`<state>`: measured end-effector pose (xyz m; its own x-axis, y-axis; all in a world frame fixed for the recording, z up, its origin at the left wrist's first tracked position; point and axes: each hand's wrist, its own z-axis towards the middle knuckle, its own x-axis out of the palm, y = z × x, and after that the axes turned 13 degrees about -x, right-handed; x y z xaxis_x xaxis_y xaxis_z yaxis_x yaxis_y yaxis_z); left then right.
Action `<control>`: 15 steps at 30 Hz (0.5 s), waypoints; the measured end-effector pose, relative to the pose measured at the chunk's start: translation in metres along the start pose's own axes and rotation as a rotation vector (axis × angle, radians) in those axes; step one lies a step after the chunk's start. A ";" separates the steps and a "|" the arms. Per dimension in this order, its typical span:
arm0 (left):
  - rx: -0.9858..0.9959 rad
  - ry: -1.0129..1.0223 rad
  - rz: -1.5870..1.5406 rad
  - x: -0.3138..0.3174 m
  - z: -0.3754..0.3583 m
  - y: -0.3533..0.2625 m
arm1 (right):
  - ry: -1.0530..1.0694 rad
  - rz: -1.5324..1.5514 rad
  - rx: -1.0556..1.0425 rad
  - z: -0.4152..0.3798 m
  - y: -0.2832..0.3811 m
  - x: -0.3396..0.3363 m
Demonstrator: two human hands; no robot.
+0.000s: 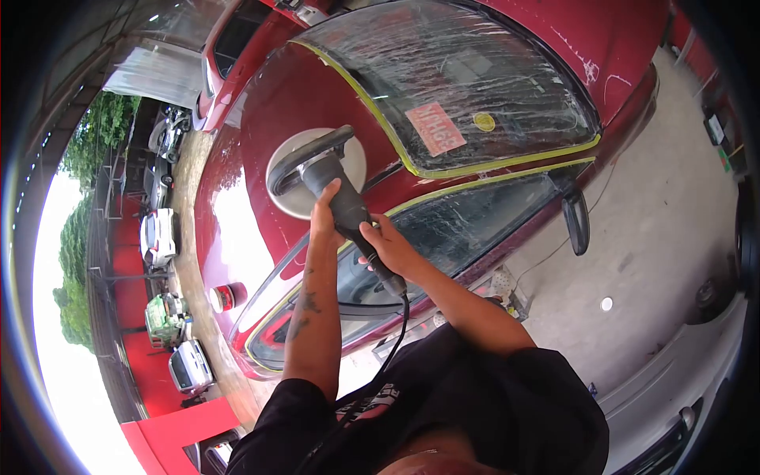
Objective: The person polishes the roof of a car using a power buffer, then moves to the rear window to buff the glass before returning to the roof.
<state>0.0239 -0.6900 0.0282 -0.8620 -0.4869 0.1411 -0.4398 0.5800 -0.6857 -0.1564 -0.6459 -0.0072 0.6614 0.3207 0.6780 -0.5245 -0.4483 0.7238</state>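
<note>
A black car polisher (pixel 346 198) with a D-shaped front handle lies across the red car's roof (pixel 269 99). Its round white pad (pixel 289 150) sits against the paint, though the contact itself is hidden. My left hand (pixel 323 215) is wrapped round the polisher's body behind the head. My right hand (pixel 388 245) grips its rear end, where a black power cord (pixel 400 328) leaves and runs down past my shirt. A red round tin (pixel 227 297) rests on the bodywork to the left of my left forearm.
Yellow masking tape (pixel 366 111) edges the streaked windshield (pixel 475 71) and side windows. The side mirror (pixel 576 222) juts out at the right. A silver car (pixel 673 380) stands behind on the concrete floor (pixel 633 214). Several parked vehicles line the left.
</note>
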 end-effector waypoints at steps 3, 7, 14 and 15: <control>0.021 -0.032 -0.042 -0.019 -0.002 0.004 | 0.047 -0.144 0.053 0.006 0.003 0.012; 0.046 -0.030 -0.093 -0.029 -0.009 0.003 | 0.093 -0.287 0.068 0.013 -0.004 0.020; 0.101 -0.047 -0.120 -0.022 -0.014 0.004 | 0.098 -0.384 0.126 -0.002 0.011 0.025; 0.092 -0.037 -0.142 -0.016 -0.017 0.003 | 0.079 -0.459 0.173 -0.012 0.020 0.027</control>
<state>0.0317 -0.6694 0.0365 -0.7821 -0.5845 0.2161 -0.5302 0.4420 -0.7236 -0.1555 -0.6368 0.0274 0.7571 0.5768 0.3066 -0.0877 -0.3753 0.9227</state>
